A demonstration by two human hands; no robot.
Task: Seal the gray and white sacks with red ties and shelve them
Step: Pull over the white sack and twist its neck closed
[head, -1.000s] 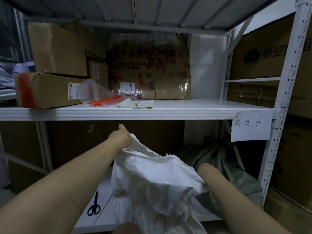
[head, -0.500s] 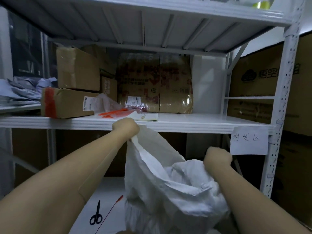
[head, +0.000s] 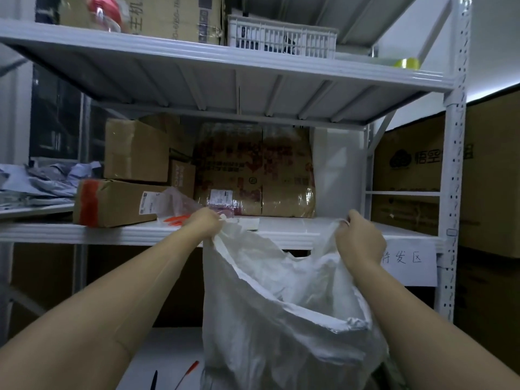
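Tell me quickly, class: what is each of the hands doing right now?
Left hand: closed, gripping the left rim of the white sack.
Right hand: closed, gripping the right rim of the same sack.

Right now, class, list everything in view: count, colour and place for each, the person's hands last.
white sack: one, white, held up before the middle shelf
red ties: bunch, red-orange, in clear wrap on middle shelf; one more on lower shelf
cardboard boxes: several, brown, middle shelf
basket: one, white, top shelf
paper label: one, white, shelf edge at right
shelf rack: one, white
hands: left hand and right hand, each gripping the sack's mouth
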